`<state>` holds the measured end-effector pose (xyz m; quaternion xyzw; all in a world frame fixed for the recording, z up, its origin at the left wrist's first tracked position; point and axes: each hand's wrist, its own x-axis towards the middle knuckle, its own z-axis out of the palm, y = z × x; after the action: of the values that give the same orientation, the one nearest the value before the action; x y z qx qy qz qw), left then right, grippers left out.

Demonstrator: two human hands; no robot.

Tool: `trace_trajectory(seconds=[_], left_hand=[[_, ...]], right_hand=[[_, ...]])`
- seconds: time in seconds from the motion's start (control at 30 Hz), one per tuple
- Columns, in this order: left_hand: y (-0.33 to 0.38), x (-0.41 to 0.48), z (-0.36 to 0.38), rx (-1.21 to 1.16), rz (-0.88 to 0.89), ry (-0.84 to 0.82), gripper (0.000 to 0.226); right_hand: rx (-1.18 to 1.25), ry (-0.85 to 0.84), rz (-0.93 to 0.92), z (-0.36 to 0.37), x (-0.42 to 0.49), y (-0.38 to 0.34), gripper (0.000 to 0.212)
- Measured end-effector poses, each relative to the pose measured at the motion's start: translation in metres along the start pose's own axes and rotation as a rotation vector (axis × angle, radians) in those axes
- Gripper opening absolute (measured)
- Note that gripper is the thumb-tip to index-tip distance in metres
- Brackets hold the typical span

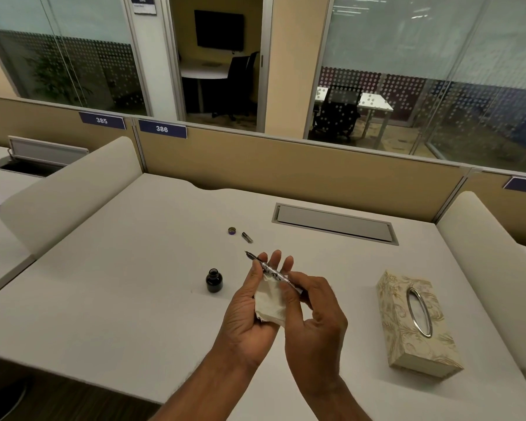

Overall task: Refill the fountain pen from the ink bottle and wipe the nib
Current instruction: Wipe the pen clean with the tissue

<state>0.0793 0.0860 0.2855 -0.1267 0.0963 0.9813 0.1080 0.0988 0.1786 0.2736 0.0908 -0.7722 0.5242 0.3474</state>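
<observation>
A slim silver fountain pen [271,271] lies across my left palm, its dark nib pointing up-left past my fingers. My right hand [312,311] pinches the pen's rear end between thumb and fingers. My left hand [251,305] is cupped palm-up with a crumpled white tissue [270,303] in it, under the pen's barrel. The nib sticks out beyond the tissue. A small ink bottle [214,280], uncapped and dark with ink, stands on the desk just left of my left hand.
The bottle's round cap [232,230] and a short dark pen part [247,237] lie farther back on the white desk [119,268]. A patterned tissue box [415,323] sits at right. A metal cable hatch [334,223] is set in the desk behind.
</observation>
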Motion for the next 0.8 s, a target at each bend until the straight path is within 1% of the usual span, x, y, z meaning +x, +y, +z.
trace_trajectory(seconds=[0.13, 0.27, 0.4, 0.5, 0.6, 0.7, 0.8], left_hand=[[0.0003, 0.0003, -0.0038, 0.012, 0.004, 0.002, 0.03], [0.0016, 0.0015, -0.0034, 0.005, 0.002, 0.003, 0.029], [0.0004, 0.003, -0.005, 0.03, 0.011, -0.001, 0.029], [-0.0007, 0.0053, -0.0053, 0.057, 0.014, 0.009, 0.031], [-0.0008, 0.0061, -0.005, 0.055, 0.022, 0.019, 0.032], [-0.0008, 0.0058, -0.0042, 0.034, 0.005, 0.025, 0.034], [-0.0032, 0.0051, -0.0032, 0.018, -0.003, 0.024, 0.027]], right_hand=[[0.023, -0.011, 0.042, 0.0006, 0.0008, 0.0011, 0.014], [0.0, -0.059, 0.022, 0.0003, 0.0011, -0.0003, 0.021], [0.001, -0.052, 0.036, -0.0021, 0.0024, 0.0, 0.023], [0.031, -0.039, 0.093, -0.0025, 0.0023, 0.0002, 0.021], [0.045, -0.044, 0.142, -0.0014, 0.0025, -0.0016, 0.023], [0.023, -0.065, 0.107, -0.002, 0.0029, -0.0035, 0.022], [0.001, -0.065, 0.071, -0.0034, 0.0036, -0.0001, 0.017]])
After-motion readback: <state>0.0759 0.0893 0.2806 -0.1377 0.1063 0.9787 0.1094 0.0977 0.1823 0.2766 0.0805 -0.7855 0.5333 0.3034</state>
